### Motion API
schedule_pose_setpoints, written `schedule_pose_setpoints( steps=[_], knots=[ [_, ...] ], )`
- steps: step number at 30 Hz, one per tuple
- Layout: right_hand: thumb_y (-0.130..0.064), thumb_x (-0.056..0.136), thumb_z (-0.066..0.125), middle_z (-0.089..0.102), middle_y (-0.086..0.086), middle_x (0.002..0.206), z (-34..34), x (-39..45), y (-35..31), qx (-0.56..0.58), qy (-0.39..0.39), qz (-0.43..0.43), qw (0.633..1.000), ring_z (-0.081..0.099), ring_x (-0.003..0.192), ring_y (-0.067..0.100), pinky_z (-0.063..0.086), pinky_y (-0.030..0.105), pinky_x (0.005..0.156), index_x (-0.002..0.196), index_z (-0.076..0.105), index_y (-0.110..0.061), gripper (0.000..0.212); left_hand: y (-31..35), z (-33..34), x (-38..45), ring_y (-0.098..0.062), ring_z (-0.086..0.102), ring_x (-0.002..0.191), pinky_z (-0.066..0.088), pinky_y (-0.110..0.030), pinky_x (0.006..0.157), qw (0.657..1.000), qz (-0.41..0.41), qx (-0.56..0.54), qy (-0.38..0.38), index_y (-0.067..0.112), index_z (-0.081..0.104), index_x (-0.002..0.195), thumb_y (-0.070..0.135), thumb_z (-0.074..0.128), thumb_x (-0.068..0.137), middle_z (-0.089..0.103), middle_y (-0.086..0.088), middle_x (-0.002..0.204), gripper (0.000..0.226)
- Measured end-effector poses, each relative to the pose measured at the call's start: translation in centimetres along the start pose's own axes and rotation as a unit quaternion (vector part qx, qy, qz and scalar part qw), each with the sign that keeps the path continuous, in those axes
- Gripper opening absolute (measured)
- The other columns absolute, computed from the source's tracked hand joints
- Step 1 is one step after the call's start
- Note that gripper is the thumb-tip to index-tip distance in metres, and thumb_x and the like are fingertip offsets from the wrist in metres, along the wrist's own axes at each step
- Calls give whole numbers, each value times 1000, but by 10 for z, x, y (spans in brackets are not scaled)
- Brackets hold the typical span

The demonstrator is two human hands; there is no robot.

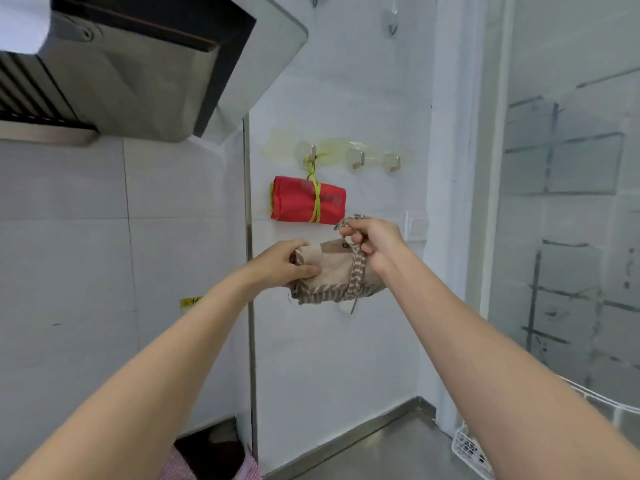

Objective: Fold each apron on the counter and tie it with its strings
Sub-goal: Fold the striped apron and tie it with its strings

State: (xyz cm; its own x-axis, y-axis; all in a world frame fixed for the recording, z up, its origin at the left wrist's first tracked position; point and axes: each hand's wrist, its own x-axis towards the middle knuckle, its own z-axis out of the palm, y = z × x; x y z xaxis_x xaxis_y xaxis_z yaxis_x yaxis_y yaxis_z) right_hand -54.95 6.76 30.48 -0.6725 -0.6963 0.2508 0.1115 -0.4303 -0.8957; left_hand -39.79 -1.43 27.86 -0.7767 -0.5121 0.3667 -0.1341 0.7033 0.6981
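Note:
A folded beige apron with striped trim is held up in the air in front of the white wall. My left hand grips its left end. My right hand pinches the striped string that wraps round the bundle, with a loop of it sticking up above my fingers. A red apron, rolled and tied with a lime-green string, hangs from the leftmost wall hook.
Two bare hooks are fixed to the wall right of the red bundle. A range hood juts out at upper left. The steel counter lies below, with a white basket at lower right and pink striped cloth at the bottom.

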Motion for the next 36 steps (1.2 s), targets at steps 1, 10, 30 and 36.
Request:
schedule_pose_setpoints(
  steps=[1,10,30,36],
  knots=[
    [5,85,54,61,7,48,2,4,-12,24,17,-17,999,38,29,2,22,13,27,75,55,-1,12,8,-3,6,-18,60,90,51,-40,87,999,-5,-38,1,11,57,105,16,65,86,63,-6,98,21],
    [10,83,29,70,12,82,0,43,-76,11,-89,-56,994,59,45,8,34,10,35,100,49,4,27,43,-21,75,-19,62,94,53,-39,86,990,30,-82,112,17,55,108,19,64,87,64,-4,103,23],
    [-16,76,74,57,6,81,79,259,-251,-283,-104,-360,883,55,66,16,36,20,47,76,52,-14,23,137,-103,277,-24,59,97,54,-37,73,874,145,-52,460,25,51,118,28,50,94,55,-5,117,24],
    [-11,83,62,64,7,114,136,284,-293,-229,-34,-409,883,61,103,22,45,24,76,111,61,-8,28,178,-165,300,-25,57,106,52,-43,92,846,147,-46,511,30,47,125,27,47,92,56,-6,117,33]
  ],
)
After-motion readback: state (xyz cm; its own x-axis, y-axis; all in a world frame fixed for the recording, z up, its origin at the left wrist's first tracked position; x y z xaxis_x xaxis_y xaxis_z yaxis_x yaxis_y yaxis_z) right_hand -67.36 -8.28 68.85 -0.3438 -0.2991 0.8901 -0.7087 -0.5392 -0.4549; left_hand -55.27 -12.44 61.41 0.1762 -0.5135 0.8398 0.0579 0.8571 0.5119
